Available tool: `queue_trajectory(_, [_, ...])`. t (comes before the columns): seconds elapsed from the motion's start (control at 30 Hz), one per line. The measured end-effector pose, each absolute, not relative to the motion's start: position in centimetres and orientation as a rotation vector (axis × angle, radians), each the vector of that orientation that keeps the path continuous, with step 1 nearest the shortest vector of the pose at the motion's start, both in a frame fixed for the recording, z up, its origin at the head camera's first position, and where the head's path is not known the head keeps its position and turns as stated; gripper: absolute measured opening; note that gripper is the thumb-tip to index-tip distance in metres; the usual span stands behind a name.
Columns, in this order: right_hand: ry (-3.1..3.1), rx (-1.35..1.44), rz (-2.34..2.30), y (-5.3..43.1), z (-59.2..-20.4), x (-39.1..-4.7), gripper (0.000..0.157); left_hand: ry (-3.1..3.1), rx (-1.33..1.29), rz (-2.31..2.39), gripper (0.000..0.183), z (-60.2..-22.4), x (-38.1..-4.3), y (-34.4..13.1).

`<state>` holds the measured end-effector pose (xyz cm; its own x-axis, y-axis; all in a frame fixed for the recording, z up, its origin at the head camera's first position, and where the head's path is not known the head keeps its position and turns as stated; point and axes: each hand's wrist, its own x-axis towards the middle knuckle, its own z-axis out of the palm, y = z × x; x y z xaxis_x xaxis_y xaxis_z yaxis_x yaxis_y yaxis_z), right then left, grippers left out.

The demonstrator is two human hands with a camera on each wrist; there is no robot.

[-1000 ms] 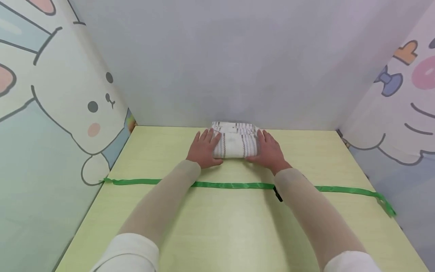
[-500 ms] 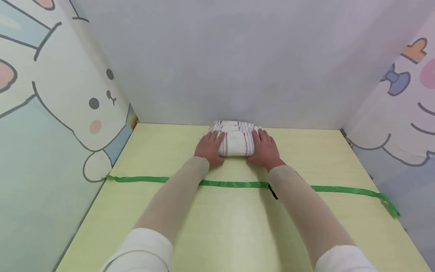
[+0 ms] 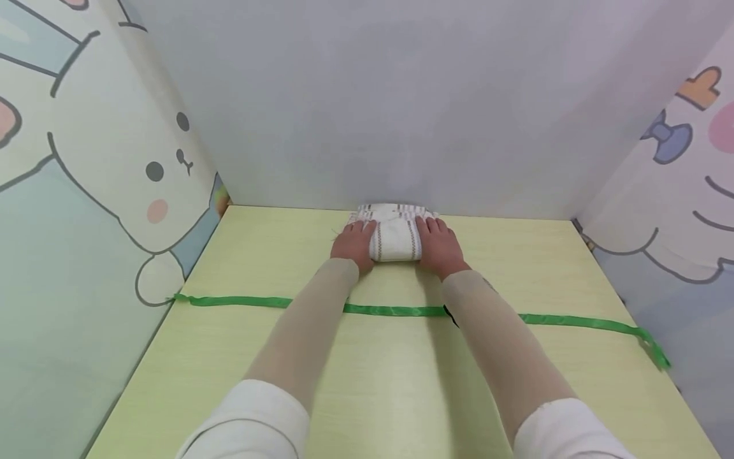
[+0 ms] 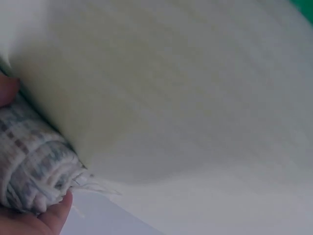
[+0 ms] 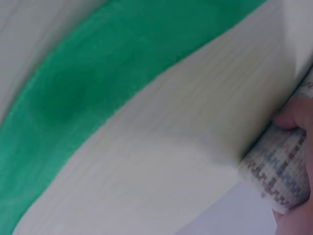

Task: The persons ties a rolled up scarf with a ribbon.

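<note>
Two white cuffs (image 3: 252, 414) lie nearest, on the near side of the green ribbon (image 3: 395, 311). From them, beige sleeves (image 3: 304, 325) reach across the ribbon above a pale yellow bench (image 3: 367, 382). The ribbon runs crosswise on the bench, and a small dark piece (image 3: 450, 315) shows beside the right sleeve where it crosses the ribbon.

Beyond the ribbon, the left hand (image 3: 353, 243) and the right hand (image 3: 440, 247) hold opposite ends of a rolled striped cloth (image 3: 395, 241). Each grip is narrow, closed about the roll: the wrist views show a thumb on the side toward the ribbon and a finger on the far side. The cloth lies on the bench beyond the ribbon, well apart from it, with loose threads at its left end.

Farthest past the ribbon stands a grey wall (image 3: 395, 108); whether the cloth touches it cannot be told.
</note>
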<state>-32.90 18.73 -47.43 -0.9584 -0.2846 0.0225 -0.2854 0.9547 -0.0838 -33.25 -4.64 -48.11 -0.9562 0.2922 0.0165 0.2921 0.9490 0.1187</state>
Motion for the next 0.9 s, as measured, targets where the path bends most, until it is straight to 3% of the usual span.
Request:
queue_trajectory(0.37, [-3.154,0.434,0.092,18.3,-47.0,-32.6,0.080,3.175,0.500,-0.013,0.052,-48.5,-33.0,-3.6])
queue_trajectory(0.9, [-3.099,0.467,0.105,18.4,-46.3,-32.4,0.064,3.219,0.538,0.047,0.041,-46.8,-32.9,-4.3])
